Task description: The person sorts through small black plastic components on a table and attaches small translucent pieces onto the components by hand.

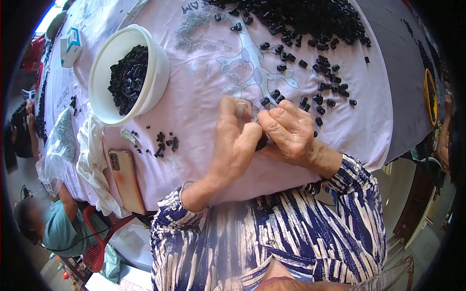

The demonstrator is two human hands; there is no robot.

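My left hand (235,138) and my right hand (290,131) meet over the pink cloth, fingers closed and pinched together at the fingertips. Between them shows a small black plastic part (262,142), mostly covered by the fingers. Which hand bears its weight I cannot tell. Just beyond the fingertips lie a few black cylindrical plastic pieces (275,93). Many more form a large black pile (310,19) at the far side. Left of that pile is a scatter of tiny silvery springs (196,26).
A white tub (158,72) of black parts stands at left. Near it are smaller black bits (160,150), a phone (125,179), a white cloth (92,155), a clear plastic bag (60,145) and a small box (72,47). A person (68,218) sits at lower left.
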